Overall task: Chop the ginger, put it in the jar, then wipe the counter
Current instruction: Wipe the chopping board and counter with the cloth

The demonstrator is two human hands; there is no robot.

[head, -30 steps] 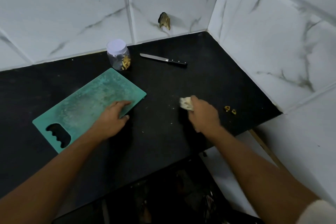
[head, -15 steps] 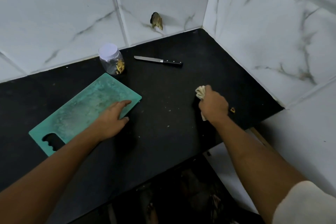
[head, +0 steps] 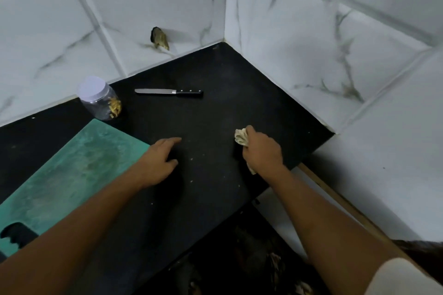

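My right hand (head: 262, 151) grips a crumpled pale cloth (head: 241, 137) and presses it on the black counter (head: 215, 108) near the front right edge. My left hand (head: 157, 163) rests flat with straight fingers at the right corner of the green cutting board (head: 69, 175), holding nothing. A clear jar (head: 100, 98) with a white lid stands at the back left with chopped ginger inside. A black-handled knife (head: 169, 92) lies flat beside it. Small pale crumbs dot the counter between my hands.
White marble-look tiled walls (head: 311, 43) enclose the counter at the back and right. A broken hole (head: 159, 39) shows in the back wall tile. The counter's front edge drops to a dark floor area (head: 239, 258) below.
My right hand has swept the cloth right and then back left over the counter. The ginger scraps seen near the right edge are out of sight. My left hand has slid off the board's corner.
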